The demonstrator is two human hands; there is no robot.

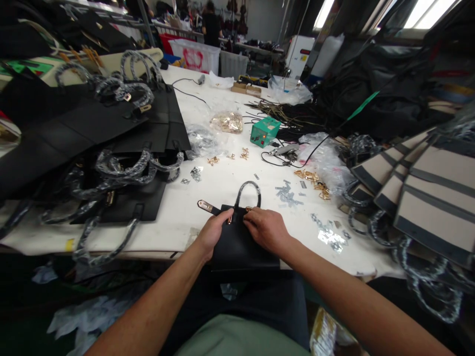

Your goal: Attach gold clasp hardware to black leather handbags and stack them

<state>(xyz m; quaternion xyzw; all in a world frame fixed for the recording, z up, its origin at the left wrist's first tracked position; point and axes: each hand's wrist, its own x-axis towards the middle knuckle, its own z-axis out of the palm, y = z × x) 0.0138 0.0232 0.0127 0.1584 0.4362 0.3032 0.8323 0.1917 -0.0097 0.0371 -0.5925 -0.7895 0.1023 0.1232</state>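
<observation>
Black leather, small handbag (237, 242), lying flat at the near edge of the white tabletop (222, 188), partly overhanging toward the person's lap. Its loop handle (248, 190) stands up at the far side; a strap with a gold-coloured metal tab (205, 205) sticks out to the left.

Left hand (212, 232) rests on the bag's upper left corner, fingers curled down and closed around the top edge by the strap. Right hand (266, 228) lies on the upper right, fingers bent and pressing at a small gold fitting (248, 209) near the handle base; whether it pinches the fitting or only touches it cannot be told.

Handling, by the look: light, panels fairly stiff and holding shape, surface smooth and probably easy to scuff. Best hold likely the top edge or the handle base; the strap end looks floppy.

About the bag: loose gold hardware (310, 177) and small silver plates (286, 194) scattered near, a green box with a red light (264, 131) farther back, stacked black bags with plastic-wrapped handles (126, 168) to the left, striped beige totes (426, 193) to the right. A person (211, 24) stands far off.
</observation>
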